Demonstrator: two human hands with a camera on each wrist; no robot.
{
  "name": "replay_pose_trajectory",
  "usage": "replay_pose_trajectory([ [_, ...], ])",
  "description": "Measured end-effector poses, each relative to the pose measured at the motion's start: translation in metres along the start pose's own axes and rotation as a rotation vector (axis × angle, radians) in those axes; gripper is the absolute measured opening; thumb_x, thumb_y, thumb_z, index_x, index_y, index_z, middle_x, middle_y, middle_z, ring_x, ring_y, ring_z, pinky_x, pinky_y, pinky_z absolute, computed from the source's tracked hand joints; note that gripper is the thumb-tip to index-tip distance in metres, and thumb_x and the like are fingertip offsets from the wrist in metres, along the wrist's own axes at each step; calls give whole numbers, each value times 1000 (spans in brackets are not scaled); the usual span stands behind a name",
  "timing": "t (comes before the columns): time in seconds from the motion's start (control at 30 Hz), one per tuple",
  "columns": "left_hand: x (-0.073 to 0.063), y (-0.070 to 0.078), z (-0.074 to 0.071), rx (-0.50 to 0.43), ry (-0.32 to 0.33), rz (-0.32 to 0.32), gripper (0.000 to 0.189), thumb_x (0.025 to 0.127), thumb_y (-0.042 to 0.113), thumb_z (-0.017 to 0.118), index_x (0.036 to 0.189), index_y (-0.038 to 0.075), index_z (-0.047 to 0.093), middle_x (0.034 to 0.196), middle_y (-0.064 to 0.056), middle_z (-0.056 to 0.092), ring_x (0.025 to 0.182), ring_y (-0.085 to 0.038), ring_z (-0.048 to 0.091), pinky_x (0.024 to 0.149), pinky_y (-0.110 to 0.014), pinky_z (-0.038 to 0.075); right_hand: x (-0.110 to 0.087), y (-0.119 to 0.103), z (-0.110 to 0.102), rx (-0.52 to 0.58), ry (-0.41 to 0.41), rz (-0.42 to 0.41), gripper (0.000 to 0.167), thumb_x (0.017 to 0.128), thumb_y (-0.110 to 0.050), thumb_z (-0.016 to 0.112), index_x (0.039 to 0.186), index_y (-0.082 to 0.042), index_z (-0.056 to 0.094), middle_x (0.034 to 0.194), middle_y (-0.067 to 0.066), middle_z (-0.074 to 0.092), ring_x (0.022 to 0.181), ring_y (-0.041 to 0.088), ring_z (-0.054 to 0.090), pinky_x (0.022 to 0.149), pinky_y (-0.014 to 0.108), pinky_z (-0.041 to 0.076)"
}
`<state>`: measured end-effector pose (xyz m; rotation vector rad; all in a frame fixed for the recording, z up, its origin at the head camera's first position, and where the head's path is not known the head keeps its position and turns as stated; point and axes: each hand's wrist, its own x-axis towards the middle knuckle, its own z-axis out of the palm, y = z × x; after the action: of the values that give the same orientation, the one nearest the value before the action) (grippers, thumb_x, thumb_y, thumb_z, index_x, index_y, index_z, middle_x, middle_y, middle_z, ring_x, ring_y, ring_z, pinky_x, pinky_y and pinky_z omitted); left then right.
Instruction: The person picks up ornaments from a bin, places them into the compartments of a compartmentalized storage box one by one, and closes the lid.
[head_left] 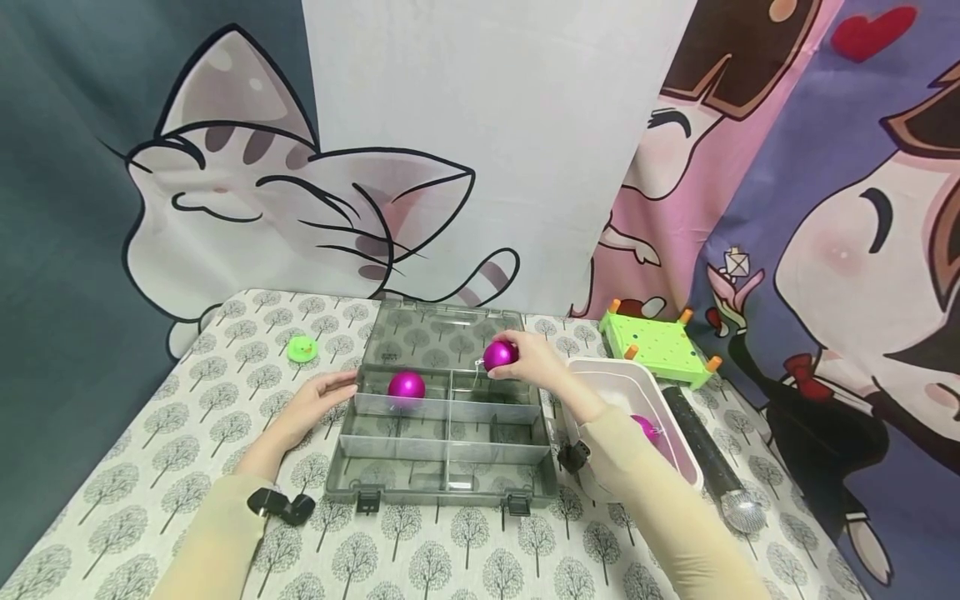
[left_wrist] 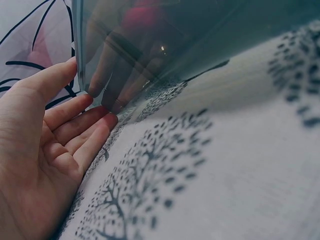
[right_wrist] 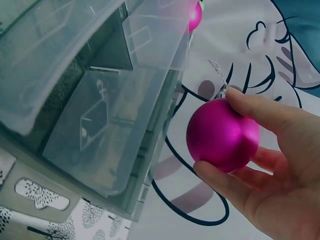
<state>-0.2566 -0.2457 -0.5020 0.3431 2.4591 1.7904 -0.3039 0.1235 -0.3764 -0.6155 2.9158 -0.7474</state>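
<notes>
My right hand holds a shiny magenta Christmas bauble between thumb and fingers, over the back right compartment of a clear grey divided box. A silvery string loop hangs from the bauble's cap. Another magenta bauble lies in the back left compartment. At the box's left side, my left hand rests its fingertips against the wall, the thumb up at the edge and the fingers loosely bent. The box's lid is folded back, away from me.
Right of the box stands a white bin with a magenta bauble inside, partly behind my right forearm. Beside it lie a black microphone and a green pegged board. A green duck toy sits at the back left of the tree-patterned cloth.
</notes>
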Motion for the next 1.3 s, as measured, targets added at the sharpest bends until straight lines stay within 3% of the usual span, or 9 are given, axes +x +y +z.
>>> replay_pose_trajectory([
  [0.3, -1, 3, 0, -1, 5, -11, 53, 99, 21, 56, 142, -8, 42, 146, -27, 44, 133, -42, 45, 115, -53, 30, 0, -2, 12, -44, -90, -14, 60, 72, -22, 86, 125, -6, 62, 120, 16, 68, 106, 34, 65, 92, 47, 55],
  [0.57, -1, 3, 1, -25, 3, -9, 55, 99, 20, 56, 142, -9, 40, 148, -28, 41, 135, -45, 41, 116, -55, 28, 0, -2, 20, -85, -155, -29, 58, 72, -23, 86, 122, -4, 63, 114, 14, 70, 100, 31, 67, 87, 42, 57],
  [1.0, 1, 4, 1, 4, 2, -5, 54, 100, 22, 56, 142, -7, 41, 148, -27, 43, 134, -42, 45, 115, -50, 32, -3, -4, 22, -88, -138, -26, 59, 72, -22, 86, 122, -2, 63, 114, 16, 70, 100, 32, 67, 85, 41, 58],
  [1.2, 0, 4, 1, -16, -3, -12, 55, 99, 21, 56, 143, -8, 39, 149, -28, 40, 135, -44, 42, 116, -54, 29, -4, -3, 23, -101, -132, -39, 60, 71, -23, 86, 123, -2, 63, 115, 16, 70, 102, 32, 67, 86, 41, 58],
  [1.3, 0, 3, 1, -16, -4, -18, 55, 99, 21, 56, 143, -8, 39, 148, -28, 41, 135, -43, 43, 115, -47, 33, -4, -3, 24, -101, -130, -44, 61, 71, -23, 86, 124, -2, 63, 115, 16, 70, 101, 33, 67, 86, 41, 58],
])
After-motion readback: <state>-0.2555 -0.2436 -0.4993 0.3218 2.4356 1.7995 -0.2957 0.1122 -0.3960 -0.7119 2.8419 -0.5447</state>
